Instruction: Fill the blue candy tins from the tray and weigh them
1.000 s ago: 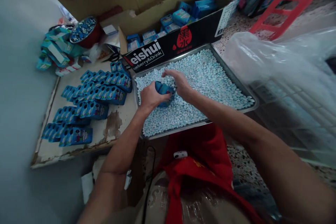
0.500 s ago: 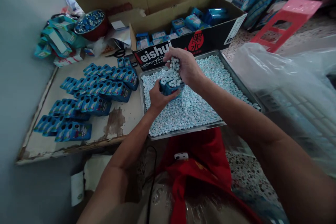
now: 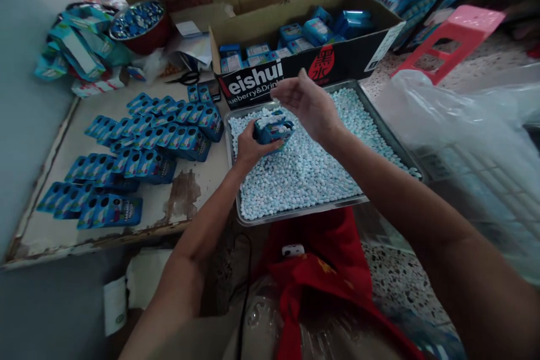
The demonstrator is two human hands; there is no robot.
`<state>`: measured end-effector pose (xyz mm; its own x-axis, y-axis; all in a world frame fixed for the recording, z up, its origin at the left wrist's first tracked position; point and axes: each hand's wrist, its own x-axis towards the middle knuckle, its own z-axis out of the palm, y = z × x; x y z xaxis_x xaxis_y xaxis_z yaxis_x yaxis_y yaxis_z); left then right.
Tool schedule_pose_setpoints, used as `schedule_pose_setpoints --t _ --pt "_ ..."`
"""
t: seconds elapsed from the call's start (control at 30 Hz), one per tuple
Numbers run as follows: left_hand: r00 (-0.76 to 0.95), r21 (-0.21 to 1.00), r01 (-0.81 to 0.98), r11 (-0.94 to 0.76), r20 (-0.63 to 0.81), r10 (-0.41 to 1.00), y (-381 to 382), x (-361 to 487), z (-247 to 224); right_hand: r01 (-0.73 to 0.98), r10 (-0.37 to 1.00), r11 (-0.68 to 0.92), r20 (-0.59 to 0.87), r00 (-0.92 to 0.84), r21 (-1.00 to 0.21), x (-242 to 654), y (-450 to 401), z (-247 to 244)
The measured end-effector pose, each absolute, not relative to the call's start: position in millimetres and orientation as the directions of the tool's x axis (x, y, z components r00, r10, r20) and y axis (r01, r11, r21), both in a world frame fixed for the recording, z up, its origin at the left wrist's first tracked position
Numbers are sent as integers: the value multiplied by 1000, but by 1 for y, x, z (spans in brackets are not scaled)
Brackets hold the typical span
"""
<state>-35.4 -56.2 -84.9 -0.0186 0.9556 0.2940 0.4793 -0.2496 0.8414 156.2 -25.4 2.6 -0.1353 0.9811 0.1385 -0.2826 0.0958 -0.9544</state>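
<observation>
Over a metal tray (image 3: 295, 215) filled with small pale blue-white candies (image 3: 295, 180), my left hand (image 3: 252, 146) grips small blue boxes (image 3: 272, 130); how many is unclear. White candies lie on top of these boxes. My right hand (image 3: 307, 104) is raised just right of the boxes, fingers stretched out and apart from them, with nothing in it. To the left, many similar blue boxes (image 3: 126, 211) stand in rows on the worn table (image 3: 219, 180).
A large cardboard carton (image 3: 295, 62) holding blue packs stands behind the tray. At the back left are a red bowl (image 3: 158, 34) of wrapped pieces, crumpled teal packaging (image 3: 78, 48) and black scissors (image 3: 188, 77). A pink stool (image 3: 453, 39) and plastic sheeting (image 3: 455, 107) lie right.
The candies that were in my right hand have left it, and its fingers have straightened. Fewer candies are heaped above the blue boxes in my left hand.
</observation>
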Motion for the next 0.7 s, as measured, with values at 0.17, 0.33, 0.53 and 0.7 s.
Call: schedule_pose_setpoints --t 0.17,0.33,0.53,0.7 --pt "102 698 651 -299 310 945 -23 -73 -52 351 972 231 228 -50 -908 232 -53 -65" --pt "324 525 798 -295 39 945 31 -93 -31 868 983 154 -15 -183 -472 248 -109 -134" --pt "445 321 873 -367 -219 868 50 -57 -36 725 992 126 96 -82 -677 157 -85 -142" --pt "468 275 868 -412 -178 866 47 -43 -31 240 992 36 63 107 -970 111 -35 -138"
